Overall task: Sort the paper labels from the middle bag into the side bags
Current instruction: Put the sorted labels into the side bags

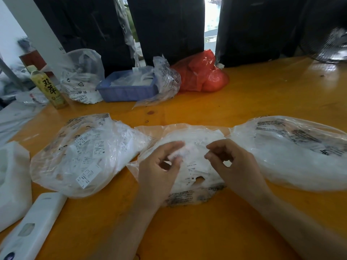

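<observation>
1. Step in hand: picking labels out of the middle bag (189, 139), which lies near the front edge of the worktop (206, 231), between the left bag (84, 152) and the right bag (300, 152).
2. Left hand (159, 169) is over the middle bag, fingers curled, pinching a small white label (176, 153) at its fingertips; the label is blurred, print unreadable.
3. Right hand (232, 166) is also over the middle bag, fingers curled toward the thumb; I cannot tell if it has hold of anything.
4. Label orientation: too blurred to give its long axis or which way it points. A flat label (191, 173) inside the bag marked "M" reads upright to the person, long axis running front to back of the worktop.
5. Next move, my judgement: read the size on the pinched label, then carry it to the matching side bag and drop it through that bag's mouth. The left bag shows labels marked M and L.
6. Risk: thin paper, easy to lift two at once.
</observation>
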